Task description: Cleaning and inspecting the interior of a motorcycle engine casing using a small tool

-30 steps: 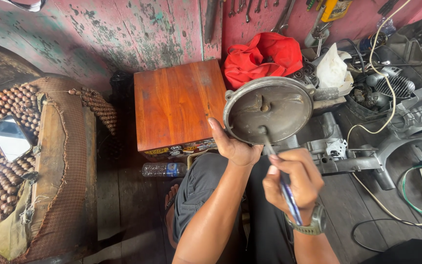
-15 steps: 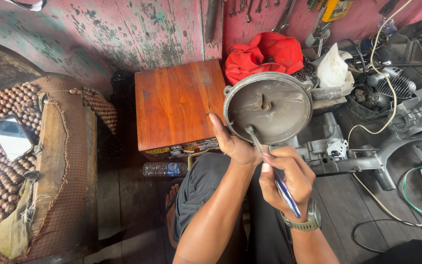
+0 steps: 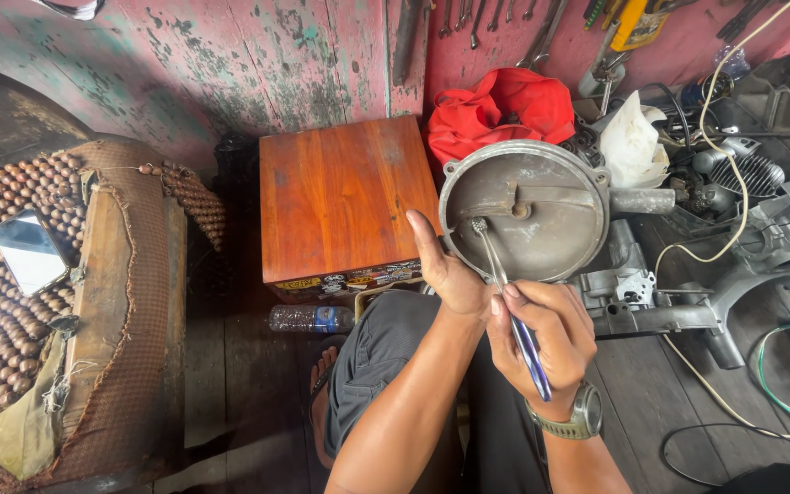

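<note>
Grey metal cover (image 3: 541,206) is being propped up by the left hand (image 3: 450,270) (fingers wrapping its rim). Right hand (image 3: 546,334) fingers are gripping a blue-handled socket driver (image 3: 505,297), tip touching the cover's inside.

Layout, head view. The round metal cover (image 3: 525,212) sits at centre right, held up by the left hand (image 3: 448,271) at its lower left edge. The right hand (image 3: 541,334) lies below the cover; its tool (image 3: 507,302) reaches up into the cover's inner face. The wooden box (image 3: 345,201) stands left of the cover, a plastic bottle (image 3: 311,318) on the floor before it. The cloth bag (image 3: 503,108) lies behind the cover. A beaded seat (image 3: 11,302) with a phone (image 3: 29,252) on it occupies the far left; engine parts (image 3: 742,229) lie right.
</note>
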